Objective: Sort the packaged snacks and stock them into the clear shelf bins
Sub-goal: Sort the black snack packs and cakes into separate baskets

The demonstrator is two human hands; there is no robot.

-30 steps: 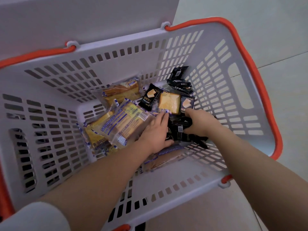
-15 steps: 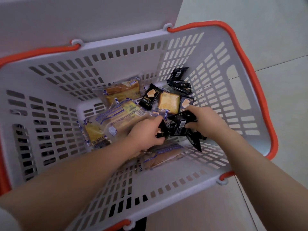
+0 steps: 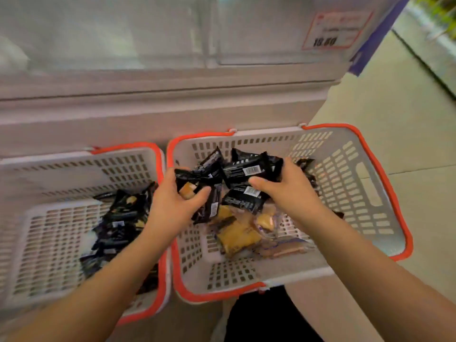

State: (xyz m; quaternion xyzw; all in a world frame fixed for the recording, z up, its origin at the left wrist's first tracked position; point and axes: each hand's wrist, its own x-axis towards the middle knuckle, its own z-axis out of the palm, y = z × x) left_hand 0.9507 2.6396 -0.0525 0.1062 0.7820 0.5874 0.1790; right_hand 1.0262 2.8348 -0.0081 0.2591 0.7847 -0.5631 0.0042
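Note:
Both hands are raised above the right basket (image 3: 365,193), each full of black snack packets. My left hand (image 3: 172,206) grips a bunch of black packets (image 3: 204,174) over the basket's left side. My right hand (image 3: 288,191) grips more black packets (image 3: 249,169) beside it. Yellow clear-wrapped cake packets (image 3: 237,236) lie on that basket's floor below the hands. The left basket (image 3: 49,230) holds a pile of black packets (image 3: 116,225). Clear shelf bins (image 3: 172,33) stand behind the baskets, blurred.
Both white baskets have orange rims and sit side by side against the white shelf base (image 3: 148,114). A red-framed price tag (image 3: 335,30) hangs on the right bin. Tiled floor (image 3: 407,107) lies to the right.
Both hands have lifted up out of the right basket with bunches of black packets. The view has pulled back and up, so the left basket and the shelf bins now show.

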